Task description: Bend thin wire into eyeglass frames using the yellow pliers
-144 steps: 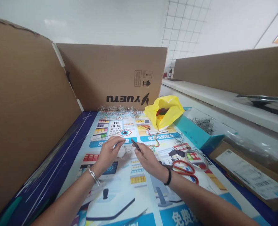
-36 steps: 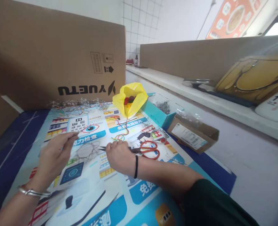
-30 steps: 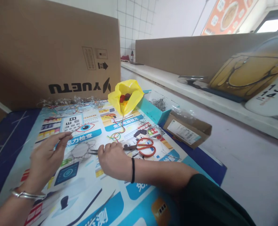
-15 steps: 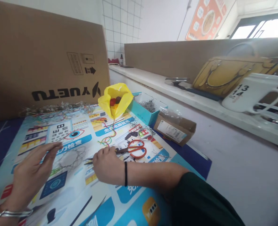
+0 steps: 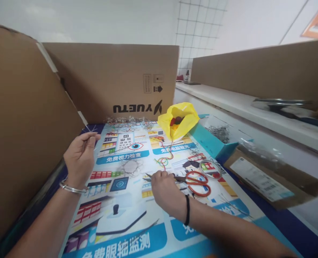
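My left hand (image 5: 80, 156) is raised over the left edge of the printed sheet, thumb and fingertips pinched together; what they hold, if anything, is too fine to make out. My right hand (image 5: 166, 190) rests on the sheet with curled fingers, covering the middle of a pair of scissors. The scissors' red handles (image 5: 198, 183) show to its right and the dark tips to its left. Coloured threads (image 5: 164, 159) run from a yellow bag (image 5: 180, 120) down toward the right fingers. A loose coil of thin wire (image 5: 130, 166) lies between the hands.
A teal box (image 5: 208, 143) with a grey wiry heap and an open brown carton (image 5: 269, 179) stand at the right. Beside the scissors lies a clear ring-shaped coil (image 5: 211, 168). Large cardboard panels (image 5: 107, 79) wall the left and back; a white ledge (image 5: 223, 96) runs along the right.
The view has swung left. My left hand has moved left, away from the printed eye and my right hand. My right hand stays over the scissors.
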Motion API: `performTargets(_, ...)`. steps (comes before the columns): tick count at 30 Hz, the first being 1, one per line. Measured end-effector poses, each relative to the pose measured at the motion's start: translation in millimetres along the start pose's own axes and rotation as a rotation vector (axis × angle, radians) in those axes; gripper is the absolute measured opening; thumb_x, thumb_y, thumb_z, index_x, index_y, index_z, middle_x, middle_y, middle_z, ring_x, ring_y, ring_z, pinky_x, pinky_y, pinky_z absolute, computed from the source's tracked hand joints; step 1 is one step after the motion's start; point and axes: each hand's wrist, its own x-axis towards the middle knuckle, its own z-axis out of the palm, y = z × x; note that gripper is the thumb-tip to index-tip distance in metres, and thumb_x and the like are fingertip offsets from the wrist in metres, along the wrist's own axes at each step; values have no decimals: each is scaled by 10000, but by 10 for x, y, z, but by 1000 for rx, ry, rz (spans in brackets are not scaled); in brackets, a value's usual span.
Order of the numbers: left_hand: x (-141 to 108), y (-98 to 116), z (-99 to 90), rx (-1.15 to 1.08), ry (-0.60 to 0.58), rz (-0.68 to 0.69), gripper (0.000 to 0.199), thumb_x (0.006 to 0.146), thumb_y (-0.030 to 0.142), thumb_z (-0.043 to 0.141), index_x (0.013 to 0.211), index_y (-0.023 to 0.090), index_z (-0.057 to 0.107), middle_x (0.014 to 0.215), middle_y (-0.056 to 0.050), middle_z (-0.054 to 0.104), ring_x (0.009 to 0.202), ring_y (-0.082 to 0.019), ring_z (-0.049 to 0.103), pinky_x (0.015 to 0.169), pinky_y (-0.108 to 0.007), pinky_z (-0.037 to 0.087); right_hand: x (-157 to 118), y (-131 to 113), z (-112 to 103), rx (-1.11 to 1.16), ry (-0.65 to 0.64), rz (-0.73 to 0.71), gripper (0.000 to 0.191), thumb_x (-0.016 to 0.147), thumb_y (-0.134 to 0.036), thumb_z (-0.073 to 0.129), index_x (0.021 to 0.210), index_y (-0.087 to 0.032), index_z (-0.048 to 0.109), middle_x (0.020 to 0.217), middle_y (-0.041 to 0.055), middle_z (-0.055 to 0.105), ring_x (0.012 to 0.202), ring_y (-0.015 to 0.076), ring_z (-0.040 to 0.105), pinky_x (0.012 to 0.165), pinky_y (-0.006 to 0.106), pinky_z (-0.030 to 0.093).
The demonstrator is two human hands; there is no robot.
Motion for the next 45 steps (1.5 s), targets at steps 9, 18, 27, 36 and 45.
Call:
performTargets(9, 320, 111, -285, -144, 302, 99, 182, 843, 204, 572, 943, 66, 637, 797, -49, 671, 757, -105, 638, 791, -292, 507, 3, 4, 50, 1, 16, -28, 251, 786, -14, 367, 932, -83, 559, 809, 158, 566, 719, 258, 559, 583, 390, 424)
performTargets(18, 495, 146, -458, -112, 482, 209, 101, 832, 102, 554, 894, 58, 620, 733, 1, 649, 702, -101, 634, 739, -287, 500, 96, 401, -135, -51, 96, 34, 210, 841, -65, 359, 976, -122, 508, 809, 119, 576, 698, 241, 579, 536, 318, 419)
performTargets(27, 396, 320, -484, 37, 393, 196, 179, 888, 196, 516, 957, 42, 575, 811, 26, 634, 756, -75, 643, 756, -255, 500, 65, 281, -53, 10, -42, -47, 208, 847, -75, 340, 946, -140, 512, 817, 115, 585, 705, 234, 593, 534, 296, 413)
performTargets(36, -126, 687, -59, -64, 57, -49, 185, 847, 206, 540, 903, 92, 674, 837, -24, 684, 762, -118, 641, 810, -316, 516, 71, 202, -137, 219, -62, -128, 312, 894, -398, 417, 941, -132, 574, 876, 134, 614, 841, 258, 571, 665, 351, 434)
performTargets(45, -759, 575, 235, -70, -485, -9, 161, 793, 346, 549, 850, 279, 684, 859, 37, 700, 819, -166, 653, 811, -299, 527, -157, 1781, -327, 198, -160, 195, 257, 885, -189, 366, 868, -152, 620, 914, 101, 653, 832, 184, 586, 629, 250, 355)
